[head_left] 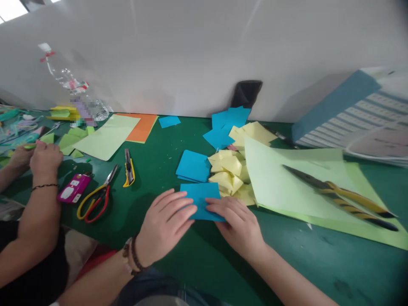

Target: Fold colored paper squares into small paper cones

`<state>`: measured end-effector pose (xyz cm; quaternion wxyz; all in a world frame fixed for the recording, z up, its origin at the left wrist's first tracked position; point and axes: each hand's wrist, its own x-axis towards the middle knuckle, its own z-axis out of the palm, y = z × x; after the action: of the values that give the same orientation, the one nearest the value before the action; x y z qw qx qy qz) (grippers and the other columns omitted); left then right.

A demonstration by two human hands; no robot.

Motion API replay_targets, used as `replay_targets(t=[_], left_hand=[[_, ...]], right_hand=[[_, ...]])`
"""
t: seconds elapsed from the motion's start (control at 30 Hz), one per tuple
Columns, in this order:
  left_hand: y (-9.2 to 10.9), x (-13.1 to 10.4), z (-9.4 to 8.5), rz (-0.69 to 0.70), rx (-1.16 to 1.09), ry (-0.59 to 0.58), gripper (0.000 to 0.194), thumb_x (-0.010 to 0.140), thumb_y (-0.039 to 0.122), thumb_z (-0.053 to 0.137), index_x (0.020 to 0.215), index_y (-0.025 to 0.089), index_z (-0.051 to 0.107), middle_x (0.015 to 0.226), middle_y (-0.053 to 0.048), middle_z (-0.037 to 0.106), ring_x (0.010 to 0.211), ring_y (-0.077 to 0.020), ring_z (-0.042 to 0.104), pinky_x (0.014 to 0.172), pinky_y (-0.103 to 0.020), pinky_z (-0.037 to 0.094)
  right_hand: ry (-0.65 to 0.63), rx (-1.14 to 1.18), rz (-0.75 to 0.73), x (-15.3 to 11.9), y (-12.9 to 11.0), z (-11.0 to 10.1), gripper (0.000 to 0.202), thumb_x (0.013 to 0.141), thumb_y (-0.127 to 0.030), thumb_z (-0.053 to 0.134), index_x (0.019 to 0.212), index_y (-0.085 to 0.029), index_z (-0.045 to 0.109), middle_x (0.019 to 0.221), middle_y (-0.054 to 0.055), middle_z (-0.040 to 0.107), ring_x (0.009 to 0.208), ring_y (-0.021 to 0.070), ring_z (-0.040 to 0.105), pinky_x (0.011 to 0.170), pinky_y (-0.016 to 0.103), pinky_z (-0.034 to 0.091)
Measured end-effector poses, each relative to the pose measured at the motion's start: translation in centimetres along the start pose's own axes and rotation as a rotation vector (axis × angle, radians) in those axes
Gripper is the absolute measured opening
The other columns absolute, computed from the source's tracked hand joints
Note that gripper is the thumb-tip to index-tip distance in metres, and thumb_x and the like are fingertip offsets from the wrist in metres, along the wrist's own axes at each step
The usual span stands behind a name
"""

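A blue paper piece (201, 192) lies flat on the green table between my hands. My left hand (170, 216) rests its fingers on the paper's left part, and its thumb is at the near edge. My right hand (237, 221) has its fingers on the right part, with the thumb at or under the near edge. Both hands hold the sheet between fingers and thumbs. Just beyond it sits a small stack of blue paper (194, 165). Folded yellow paper pieces (228, 170) are heaped to the right of that stack.
Scissors (103, 191), a box cutter (128, 168) and a pink device (75, 188) lie left. Pliers (334, 191) rest on pale green sheets (274, 170) at right. More blue paper (221, 136) is behind. Another person's hands (46, 159) work at far left near a plastic bottle (63, 78).
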<state>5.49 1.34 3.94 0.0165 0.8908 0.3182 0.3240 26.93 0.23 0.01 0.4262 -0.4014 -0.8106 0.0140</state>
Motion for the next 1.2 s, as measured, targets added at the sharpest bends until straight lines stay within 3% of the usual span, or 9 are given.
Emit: replay_targets(t=[0.17,0.37,0.5,0.6,0.7,0.83,0.97,1.1,1.2], left_hand=[[-0.8,-4.2,-0.6,-0.151,-0.070,0.040,0.014,0.087,0.009,0.060,0.092,0.021,0.064,0.097,-0.002,0.074,0.106,-0.0180,0.067,0.104,-0.042,0.049],[-0.5,-7.9,-1.0,-0.278,-0.257,-0.200,0.016,0.085,0.006,0.052,0.088,0.020,0.059,0.104,-0.004,0.073,0.107,-0.0163,0.067,0.110,-0.042,0.044],[-1.6,-8.2,-1.0,-0.193,-0.311,-0.281,0.015,0.085,0.005,0.051,0.089,0.018,0.058,0.111,-0.006,0.071,0.117,-0.0164,0.061,0.115,-0.042,0.038],[-2.6,-7.1,-0.5,-0.113,-0.360,-0.352,0.003,0.087,0.018,0.060,0.089,0.018,0.057,0.109,-0.007,0.071,0.120,-0.0184,0.059,0.116,-0.042,0.036],[-3.3,-5.5,0.2,-0.049,-0.398,-0.338,0.020,0.086,0.034,0.066,0.082,0.019,0.054,0.096,-0.005,0.072,0.113,-0.0189,0.064,0.113,-0.039,0.040],[-3.6,-4.1,1.2,-0.124,-0.355,-0.265,0.021,0.090,0.022,0.058,0.071,0.020,0.049,0.079,-0.001,0.069,0.087,-0.0138,0.069,0.098,-0.032,0.051],[-3.7,-3.8,1.7,-0.165,-0.383,-0.171,0.024,0.088,0.015,0.054,0.066,0.021,0.045,0.066,0.002,0.063,0.076,-0.0127,0.066,0.090,-0.032,0.054],[-3.7,-3.9,1.7,-0.174,-0.330,-0.127,0.022,0.087,0.012,0.055,0.069,0.020,0.046,0.067,0.002,0.064,0.072,-0.0116,0.065,0.090,-0.033,0.055],[-3.7,-4.0,1.5,-0.123,-0.299,-0.167,0.019,0.087,0.012,0.055,0.071,0.021,0.048,0.067,0.002,0.064,0.071,-0.0110,0.064,0.090,-0.033,0.055]], right_hand=[[-0.149,-0.032,-0.067,0.0,-1.4,0.0,0.012,0.089,-0.018,0.058,0.096,-0.022,0.067,0.106,0.006,0.074,0.085,0.0182,0.064,0.075,0.034,0.052],[-0.440,0.135,-0.117,0.3,-2.6,-0.1,0.019,0.091,-0.014,0.052,0.092,-0.022,0.069,0.085,0.003,0.074,0.100,0.0194,0.064,0.082,0.034,0.051],[-0.562,0.200,-0.027,0.5,-2.5,-0.3,0.017,0.091,-0.017,0.052,0.096,-0.021,0.067,0.086,0.004,0.072,0.091,0.0200,0.066,0.080,0.036,0.054],[-0.561,0.190,0.071,0.5,-2.3,-0.6,0.016,0.093,-0.019,0.050,0.095,-0.022,0.066,0.087,0.004,0.072,0.085,0.0183,0.067,0.075,0.032,0.055],[-0.500,0.108,0.198,0.4,-2.1,-0.6,0.016,0.095,-0.024,0.048,0.099,-0.023,0.064,0.086,0.004,0.072,0.077,0.0154,0.069,0.067,0.026,0.055],[-0.429,0.051,0.282,0.0,-1.8,-0.3,0.022,0.097,-0.028,0.044,0.113,-0.023,0.059,0.087,0.004,0.072,0.074,0.0156,0.070,0.066,0.025,0.055],[-0.449,0.098,0.299,-0.2,-1.6,-0.1,0.037,0.098,-0.038,0.041,0.131,-0.021,0.046,0.095,0.006,0.072,0.083,0.0186,0.070,0.069,0.028,0.057],[-0.367,-0.011,0.300,-0.6,-2.1,0.5,0.026,0.096,-0.032,0.048,0.120,-0.021,0.052,0.082,0.003,0.071,0.072,0.0167,0.069,0.064,0.027,0.054],[-0.378,-0.073,0.273,-0.6,-2.6,0.9,0.016,0.097,-0.025,0.045,0.108,-0.022,0.057,0.080,0.003,0.070,0.067,0.0162,0.068,0.061,0.027,0.052]])
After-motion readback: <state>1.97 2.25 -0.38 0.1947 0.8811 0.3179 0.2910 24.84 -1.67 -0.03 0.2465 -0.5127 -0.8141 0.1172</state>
